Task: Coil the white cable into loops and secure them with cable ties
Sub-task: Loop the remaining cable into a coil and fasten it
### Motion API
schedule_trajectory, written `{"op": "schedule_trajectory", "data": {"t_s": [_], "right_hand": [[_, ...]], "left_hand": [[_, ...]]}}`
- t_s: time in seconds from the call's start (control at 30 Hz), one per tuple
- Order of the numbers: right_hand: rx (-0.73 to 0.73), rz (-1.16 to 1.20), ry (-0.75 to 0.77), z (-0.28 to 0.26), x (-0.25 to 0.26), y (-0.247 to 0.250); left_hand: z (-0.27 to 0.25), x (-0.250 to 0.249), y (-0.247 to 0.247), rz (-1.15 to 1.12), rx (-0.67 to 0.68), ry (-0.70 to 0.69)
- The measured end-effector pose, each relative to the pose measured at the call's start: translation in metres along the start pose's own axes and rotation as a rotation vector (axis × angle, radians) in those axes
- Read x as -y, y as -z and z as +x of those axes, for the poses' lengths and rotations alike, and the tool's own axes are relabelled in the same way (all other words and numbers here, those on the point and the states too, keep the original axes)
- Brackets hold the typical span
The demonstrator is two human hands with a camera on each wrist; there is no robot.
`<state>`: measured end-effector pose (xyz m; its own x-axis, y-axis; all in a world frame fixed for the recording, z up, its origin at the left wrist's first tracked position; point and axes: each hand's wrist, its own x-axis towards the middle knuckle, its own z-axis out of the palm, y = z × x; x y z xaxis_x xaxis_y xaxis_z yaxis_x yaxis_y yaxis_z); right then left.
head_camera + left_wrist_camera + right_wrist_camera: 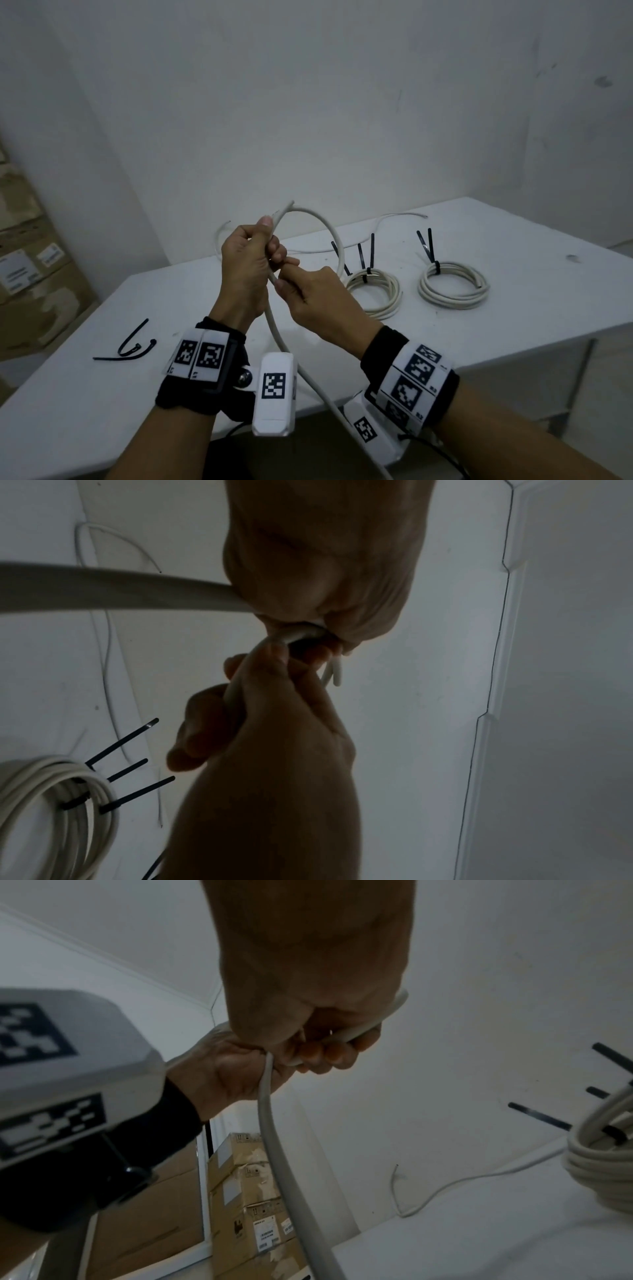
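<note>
Above the white table (102, 394), the left hand (245, 263) and right hand (318, 301) both grip the thick white cable (329, 233). Loose black cable ties (132, 346) lie near; two tied white cable coils (454, 286) farther, before the grey-white wall (342, 102).

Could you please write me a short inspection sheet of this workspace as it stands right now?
Surface: white table, set against a white wall.
Job's things: white cable held up in one loop above the table; two finished coils lie on the table, each bound with black ties; loose ties lie near the left edge.
Clutter: nothing seen.
Hands: left hand grips the cable near its cut end; right hand pinches the cable just below it.
Cables: a thin white wire lies along the back of the table; the held cable runs down off the front edge.
Surroundings: stacked cardboard boxes to the left.
</note>
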<state>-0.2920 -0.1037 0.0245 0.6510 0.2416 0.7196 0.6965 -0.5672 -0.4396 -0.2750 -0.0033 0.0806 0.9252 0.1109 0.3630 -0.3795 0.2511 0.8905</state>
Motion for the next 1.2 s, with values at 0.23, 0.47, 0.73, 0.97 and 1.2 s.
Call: {"op": "schedule_trajectory", "data": {"t_s": [0.23,0.47,0.73,0.97,1.2], "right_hand": [[-0.069,-0.496,-0.001,-0.022,0.003,0.007],[0.317,0.954,-1.109,-0.076,0.054,-0.001],[-0.833,1.86,-1.198,-0.046,0.027,0.016],[-0.923,1.589,-1.116,-0.04,0.007,0.057],[-1.157,1.16,-1.101,-0.061,-0.036,0.108]], "left_hand": [[0.011,-0.009,0.012,0.023,-0.058,-0.029],[0.015,-0.025,0.009,-0.159,-0.083,-0.041],[-0.005,-0.029,0.002,-0.249,-0.006,-0.008],[-0.035,-0.014,-0.001,-0.331,0.178,0.273],[-0.053,-0.001,0.005,-0.311,0.186,0.401]]}}
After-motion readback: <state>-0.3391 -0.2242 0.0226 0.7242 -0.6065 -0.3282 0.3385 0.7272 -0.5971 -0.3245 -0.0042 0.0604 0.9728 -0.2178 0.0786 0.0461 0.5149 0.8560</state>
